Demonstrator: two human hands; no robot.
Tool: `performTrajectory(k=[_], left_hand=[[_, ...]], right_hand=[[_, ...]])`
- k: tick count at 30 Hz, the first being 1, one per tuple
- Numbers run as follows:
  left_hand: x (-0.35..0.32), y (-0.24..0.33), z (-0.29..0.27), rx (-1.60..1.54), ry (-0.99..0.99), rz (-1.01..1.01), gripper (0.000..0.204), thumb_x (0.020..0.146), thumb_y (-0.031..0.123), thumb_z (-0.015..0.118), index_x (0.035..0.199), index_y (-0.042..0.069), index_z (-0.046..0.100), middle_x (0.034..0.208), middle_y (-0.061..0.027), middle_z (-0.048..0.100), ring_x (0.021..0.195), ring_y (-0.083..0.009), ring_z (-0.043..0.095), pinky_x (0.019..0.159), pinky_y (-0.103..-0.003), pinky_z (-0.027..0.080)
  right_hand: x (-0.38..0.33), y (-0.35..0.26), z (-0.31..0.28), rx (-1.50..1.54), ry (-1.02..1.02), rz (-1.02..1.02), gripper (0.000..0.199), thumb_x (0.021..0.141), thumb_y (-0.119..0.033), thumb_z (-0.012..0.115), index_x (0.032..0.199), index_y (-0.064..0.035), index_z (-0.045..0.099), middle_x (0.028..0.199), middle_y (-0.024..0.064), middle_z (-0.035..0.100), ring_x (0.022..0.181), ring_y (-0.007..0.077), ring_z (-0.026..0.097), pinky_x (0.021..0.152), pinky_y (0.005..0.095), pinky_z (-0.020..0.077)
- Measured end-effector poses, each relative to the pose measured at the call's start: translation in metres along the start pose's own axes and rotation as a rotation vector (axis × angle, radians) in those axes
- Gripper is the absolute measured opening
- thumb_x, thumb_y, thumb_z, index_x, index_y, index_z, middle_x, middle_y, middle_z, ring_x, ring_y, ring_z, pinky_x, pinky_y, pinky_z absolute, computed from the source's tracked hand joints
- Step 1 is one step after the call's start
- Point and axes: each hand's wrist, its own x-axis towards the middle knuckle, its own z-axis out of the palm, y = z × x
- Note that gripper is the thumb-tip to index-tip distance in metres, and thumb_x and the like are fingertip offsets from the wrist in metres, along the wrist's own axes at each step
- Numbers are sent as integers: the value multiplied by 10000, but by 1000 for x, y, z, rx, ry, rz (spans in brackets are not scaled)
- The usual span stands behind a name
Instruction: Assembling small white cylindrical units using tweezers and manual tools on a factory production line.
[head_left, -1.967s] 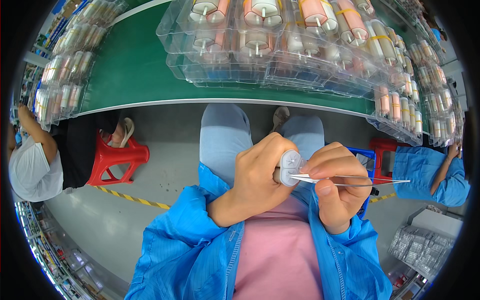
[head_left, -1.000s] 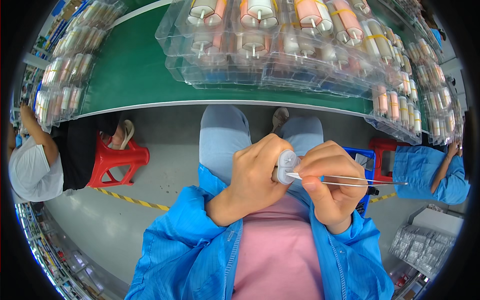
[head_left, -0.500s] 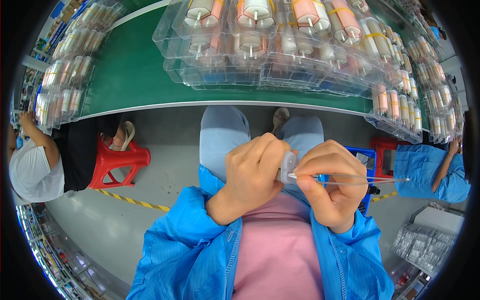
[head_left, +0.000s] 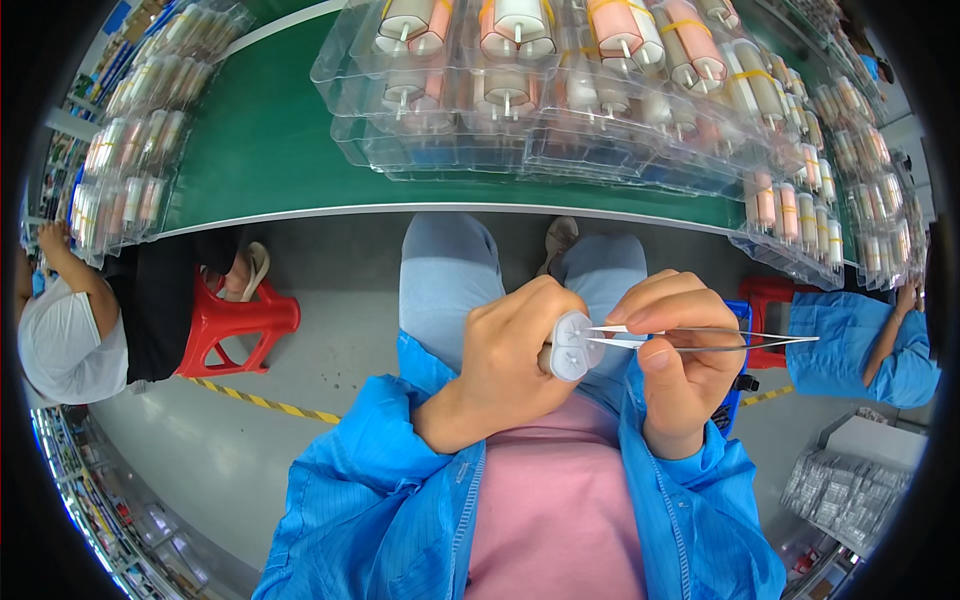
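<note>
My left hand [head_left: 510, 345] is closed around a small bundle of white-grey cylinders, and only its lobed end [head_left: 571, 350] with small raised centres shows. The rest of the bundle is hidden by the fingers. In my right hand [head_left: 685, 365] is a pair of metal tweezers [head_left: 622, 342], pinched between thumb and fingers. Its slightly parted tips reach the right side of the lobed end; whether they grip anything there I cannot tell. Both hands are over my lap, in front of the table edge.
Clear plastic trays [head_left: 440, 150] with banded pink, white and grey cylinders are stacked on the green table [head_left: 255, 130]. Red stools [head_left: 245, 315] and seated people [head_left: 70, 330] are on both sides. A blue crate [head_left: 738, 400] stands beyond my right hand.
The bundle's end has turned to face the camera more, showing its lobes. My right hand has opened slightly around the tweezers, and their tips have parted and drawn a little to the right.
</note>
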Motion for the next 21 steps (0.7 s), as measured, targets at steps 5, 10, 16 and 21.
performTrajectory(k=[5, 10, 16, 21], left_hand=[[-1, 1, -1, -37, -25, -32, 221, 654, 5, 725, 791, 38, 555, 680, -84, 535, 539, -248, 543, 454, -329, 410], [0, 1, -2, -30, -8, -46, 251, 640, -25, 735, 814, 30, 563, 683, -77, 569, 559, -157, 558, 490, -257, 408], [-1, -2, -1, 23, -1, -3, 255, 638, -23, 732, 822, 23, 561, 687, -75, 566, 561, -166, 556, 486, -258, 409], [1, 0, 1, 34, 36, -3, 238, 663, 27, 749, 787, 51, 548, 672, -71, 521, 532, -242, 540, 444, -323, 400]], right_hand=[[0, -3, 1, -49, -16, -24, 168, 766, -78, 709, 884, 24, 647, 839, 156, 665, 756, 221, 616, 660, 305, 477], [-4, -5, 4, -114, -45, -61, 158, 760, -81, 716, 865, 12, 645, 802, 135, 669, 694, 236, 614, 619, 318, 475], [-3, -4, 4, -153, -68, -63, 158, 757, -94, 725, 853, 1, 643, 800, 116, 673, 686, 240, 616, 606, 325, 475], [-2, -3, 3, -213, -98, -108, 161, 751, -98, 739, 853, -16, 645, 795, 111, 670, 676, 252, 621, 603, 323, 480]])
